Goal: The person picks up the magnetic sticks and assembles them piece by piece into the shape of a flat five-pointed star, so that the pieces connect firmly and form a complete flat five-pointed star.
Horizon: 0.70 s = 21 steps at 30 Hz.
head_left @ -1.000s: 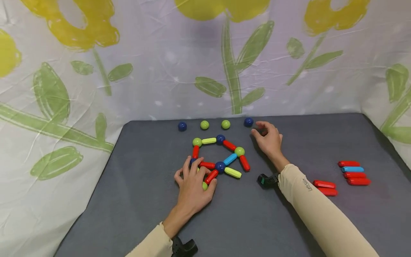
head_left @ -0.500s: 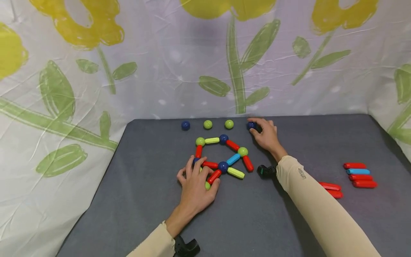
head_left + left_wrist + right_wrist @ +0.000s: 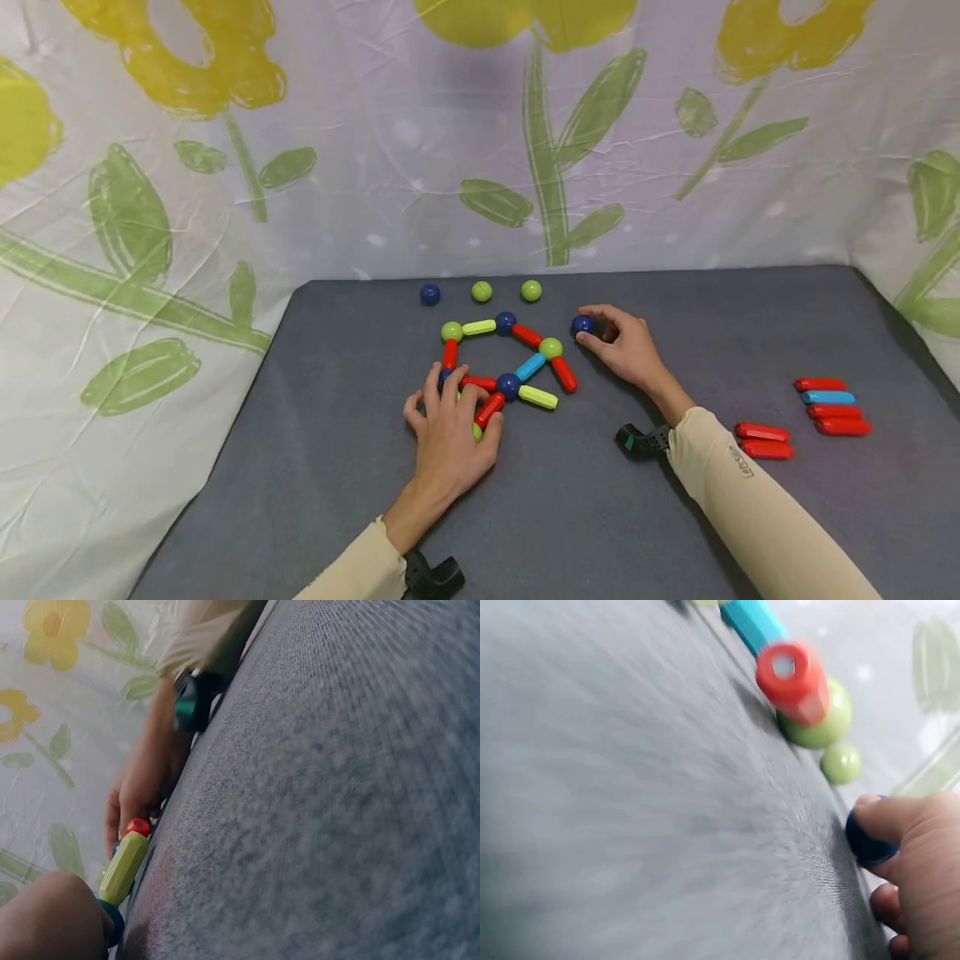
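We see the right hand (image 3: 626, 348) pinching a blue ball (image 3: 582, 325) between thumb and fingertips, low over the grey mat (image 3: 600, 517). The ball sits at about 3 o'clock from the figure (image 3: 506, 367), just beside its right green ball (image 3: 551, 347) but not touching it. In the right wrist view the thumb (image 3: 889, 817) wraps the ball (image 3: 866, 844), with a red rod (image 3: 795, 682) end and a green ball (image 3: 821, 720) close at 11 o'clock.

The left hand (image 3: 448, 429) lies on the figure's lower left corner, at 7 o'clock of the figure. Its fingers are spread and lightly bent over a red rod (image 3: 489, 409) and a green ball (image 3: 477, 432); we cannot tell for certain whether they press or grip these parts. The left wrist view shows a yellow rod (image 3: 124, 866) with a red tip beyond it, and the right hand (image 3: 146, 787) farther back.

The figure is a flat chain of rods and balls: a yellow rod (image 3: 478, 327) along the top, red rods on the sides, a light blue rod (image 3: 530, 366) running diagonally inside.

At 12 o'clock of the figure, near the mat's far edge, three loose balls lie in a row: one blue (image 3: 430, 293), two green (image 3: 482, 291). At 3 o'clock, well apart, lie two red rods (image 3: 761, 440) and a stack of spare rods (image 3: 831, 407), three red and one light blue
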Motion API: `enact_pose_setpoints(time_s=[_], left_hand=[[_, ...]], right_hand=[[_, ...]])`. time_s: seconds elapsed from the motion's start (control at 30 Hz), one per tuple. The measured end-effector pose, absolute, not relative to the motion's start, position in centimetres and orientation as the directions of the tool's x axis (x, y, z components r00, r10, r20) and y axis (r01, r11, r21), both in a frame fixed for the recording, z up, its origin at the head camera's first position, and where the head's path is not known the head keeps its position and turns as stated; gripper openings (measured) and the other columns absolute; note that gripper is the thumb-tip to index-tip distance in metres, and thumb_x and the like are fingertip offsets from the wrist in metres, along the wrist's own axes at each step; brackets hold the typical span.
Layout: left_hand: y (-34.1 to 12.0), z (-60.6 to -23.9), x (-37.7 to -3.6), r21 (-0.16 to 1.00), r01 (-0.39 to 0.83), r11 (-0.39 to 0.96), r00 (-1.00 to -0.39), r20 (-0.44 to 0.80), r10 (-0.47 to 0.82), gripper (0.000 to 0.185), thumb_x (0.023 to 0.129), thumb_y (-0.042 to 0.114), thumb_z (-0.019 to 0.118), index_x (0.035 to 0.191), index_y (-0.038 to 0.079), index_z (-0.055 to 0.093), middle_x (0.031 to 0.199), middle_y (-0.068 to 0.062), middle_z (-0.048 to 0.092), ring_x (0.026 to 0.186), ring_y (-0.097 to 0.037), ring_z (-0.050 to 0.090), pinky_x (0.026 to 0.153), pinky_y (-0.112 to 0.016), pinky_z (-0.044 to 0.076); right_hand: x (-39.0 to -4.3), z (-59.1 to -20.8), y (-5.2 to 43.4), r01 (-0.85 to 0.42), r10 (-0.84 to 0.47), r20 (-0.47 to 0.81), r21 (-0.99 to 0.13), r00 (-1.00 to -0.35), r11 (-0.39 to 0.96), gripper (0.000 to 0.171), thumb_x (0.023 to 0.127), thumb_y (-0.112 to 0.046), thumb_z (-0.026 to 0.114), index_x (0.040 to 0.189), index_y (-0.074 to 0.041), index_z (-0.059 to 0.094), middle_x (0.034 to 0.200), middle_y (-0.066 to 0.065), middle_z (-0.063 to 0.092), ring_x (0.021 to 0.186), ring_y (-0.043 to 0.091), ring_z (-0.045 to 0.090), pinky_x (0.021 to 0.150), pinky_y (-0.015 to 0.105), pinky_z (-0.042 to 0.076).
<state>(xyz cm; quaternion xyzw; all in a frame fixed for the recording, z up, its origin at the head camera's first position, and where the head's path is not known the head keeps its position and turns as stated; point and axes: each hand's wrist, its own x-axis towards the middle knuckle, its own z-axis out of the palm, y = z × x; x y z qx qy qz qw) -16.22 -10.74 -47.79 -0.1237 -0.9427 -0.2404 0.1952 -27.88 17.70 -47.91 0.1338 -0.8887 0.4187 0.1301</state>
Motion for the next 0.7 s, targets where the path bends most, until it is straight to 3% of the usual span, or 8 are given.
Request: enact_pose_setpoints(time_s=[0.13, 0.2, 0.33, 0.53, 0.7], left_hand=[[-10.7, -47.8, -16.2, 0.404, 0.331, 0.853, -0.891, 0.430, 0.142, 0.028, 0.089, 0.026, 0.067, 0.114, 0.013, 0.063, 0.145, -0.016, 0.054, 0.150, -0.043, 0.026, 0.106, -0.070, 0.012], [-10.7, -47.8, -16.2, 0.425, 0.332, 0.842, -0.896, 0.420, 0.141, 0.033, 0.089, 0.027, 0.067, 0.119, 0.013, 0.062, 0.146, -0.016, 0.054, 0.150, -0.042, 0.025, 0.107, -0.069, 0.011], [-10.8, -47.9, -16.4, 0.460, 0.324, 0.826, -0.907, 0.400, 0.133, 0.036, 0.091, 0.030, 0.068, 0.122, 0.013, 0.060, 0.147, -0.015, 0.053, 0.151, -0.040, 0.024, 0.108, -0.069, 0.010], [-10.7, -48.0, -16.4, 0.469, 0.303, 0.830, -0.912, 0.396, 0.109, 0.035, 0.090, 0.030, 0.068, 0.121, 0.014, 0.061, 0.146, -0.013, 0.053, 0.151, -0.039, 0.023, 0.107, -0.068, 0.010], [-10.7, -47.8, -16.4, 0.459, 0.297, 0.837, -0.908, 0.406, 0.100, 0.035, 0.089, 0.029, 0.069, 0.120, 0.014, 0.061, 0.144, -0.014, 0.054, 0.150, -0.041, 0.025, 0.106, -0.069, 0.011]], right_hand=[[-25.9, -47.8, 17.9, -0.351, -0.148, 0.331, -0.719, -0.932, 0.601, 0.041, 0.089, -0.019, 0.080, 0.128, -0.012, 0.069, 0.098, 0.009, 0.073, 0.069, 0.017, 0.050, 0.063, 0.028, 0.039], [-25.0, -47.8, 18.0, -0.357, -0.160, 0.328, -0.727, -0.931, 0.587, 0.040, 0.088, -0.019, 0.081, 0.125, -0.012, 0.070, 0.092, 0.007, 0.071, 0.068, 0.015, 0.050, 0.062, 0.026, 0.038], [-23.5, -47.7, 18.3, -0.375, -0.199, 0.319, -0.746, -0.927, 0.550, 0.036, 0.084, -0.015, 0.084, 0.117, -0.012, 0.070, 0.083, 0.006, 0.065, 0.069, 0.013, 0.050, 0.063, 0.025, 0.038], [-21.5, -47.5, 18.7, -0.408, -0.284, 0.298, -0.749, -0.911, 0.522, 0.033, 0.077, -0.015, 0.088, 0.102, -0.016, 0.067, 0.084, 0.002, 0.063, 0.076, 0.014, 0.051, 0.082, 0.034, 0.027], [-20.7, -47.6, 18.4, -0.459, -0.329, 0.331, -0.744, -0.885, 0.486, 0.033, 0.074, -0.019, 0.092, 0.093, -0.021, 0.065, 0.081, -0.003, 0.061, 0.074, 0.013, 0.049, 0.081, 0.037, 0.023]])
